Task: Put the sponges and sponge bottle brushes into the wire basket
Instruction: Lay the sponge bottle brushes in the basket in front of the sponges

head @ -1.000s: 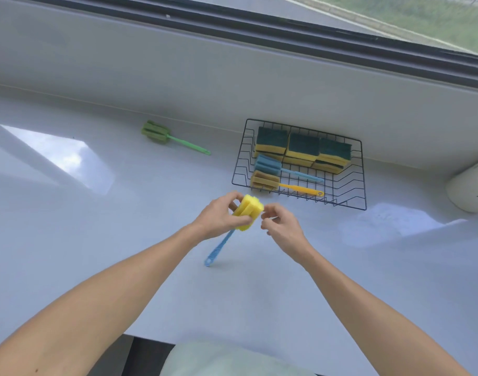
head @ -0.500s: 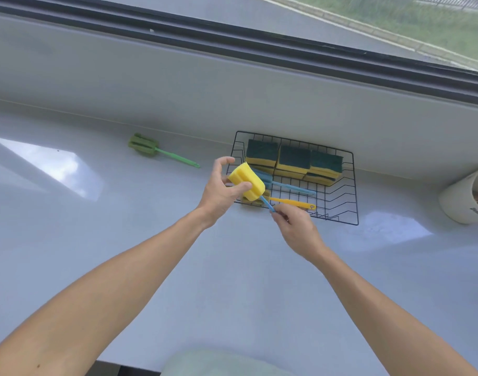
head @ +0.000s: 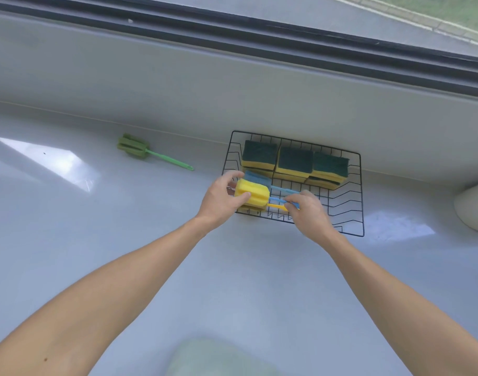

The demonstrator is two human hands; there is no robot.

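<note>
A black wire basket (head: 360,185) stands on the white counter against the back wall. Three stacks of yellow-and-green sponges (head: 294,162) fill its far side. A blue brush (head: 256,177) and a yellow-handled brush (head: 276,207) lie in its near left part. I hold a yellow sponge brush with a blue handle (head: 252,195) level over that part of the basket. My left hand (head: 221,202) grips the yellow sponge head. My right hand (head: 308,213) pinches the blue handle end. A green sponge brush (head: 136,148) lies on the counter, left of the basket.
A white cup (head: 473,208) lies at the right edge of the counter. The window sill wall (head: 232,88) rises just behind the basket. Bright sun patches lie on the counter (head: 124,253) at left and right of the basket.
Both hands carried the yellow sponge brush from the counter forward to the basket. The brush turned from handle-down to lying level, and my right hand took hold of the handle.
</note>
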